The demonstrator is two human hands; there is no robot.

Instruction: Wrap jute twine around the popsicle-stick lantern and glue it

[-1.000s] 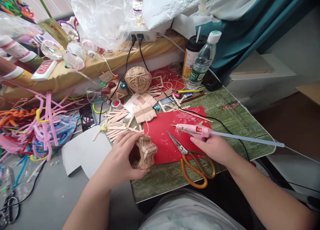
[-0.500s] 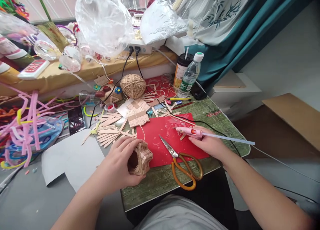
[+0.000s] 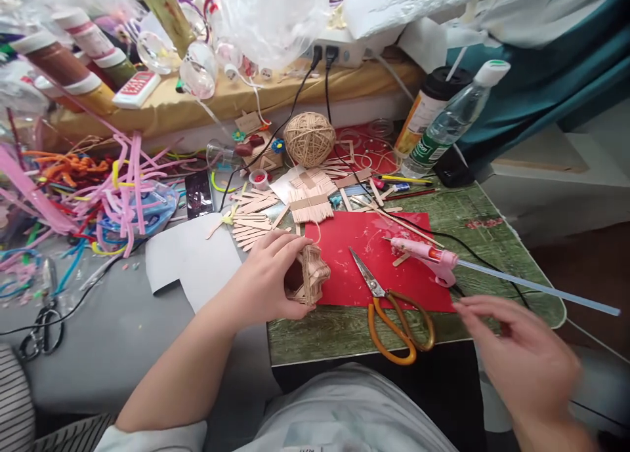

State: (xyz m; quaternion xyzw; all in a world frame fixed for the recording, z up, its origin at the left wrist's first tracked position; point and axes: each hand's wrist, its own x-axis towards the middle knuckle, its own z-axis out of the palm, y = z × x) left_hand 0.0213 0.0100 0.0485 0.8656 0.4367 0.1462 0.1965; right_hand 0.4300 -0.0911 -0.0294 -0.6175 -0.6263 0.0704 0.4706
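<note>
My left hand (image 3: 268,278) is wrapped round a small twine-wound craft-stick box (image 3: 310,275), its open side partly covered by my fingers. Twine runs from it toward the stick bundle behind. My right hand (image 3: 522,353), smeared by motion, is at the right front edge of the table, thumb and fingers pressed together; what is between them, if anything, I cannot make out. Just beyond those fingertips a pink glue gun (image 3: 428,255) with a long clear glue stick lies on the red sheet (image 3: 339,235). Orange-handled scissors (image 3: 388,308) rest between my hands.
Behind are craft sticks (image 3: 251,232), a banded stick bundle (image 3: 310,206) and a twine ball (image 3: 310,139). A water bottle (image 3: 453,124) and a lidded cup (image 3: 423,111) stand back right. Pipe cleaners (image 3: 132,189) and black scissors (image 3: 46,321) lie left. A black cord (image 3: 477,258) crosses the table.
My right hand has let go of the glue gun and drawn back toward me and to the right. My left hand still holds the box. The camera view has turned left and downward.
</note>
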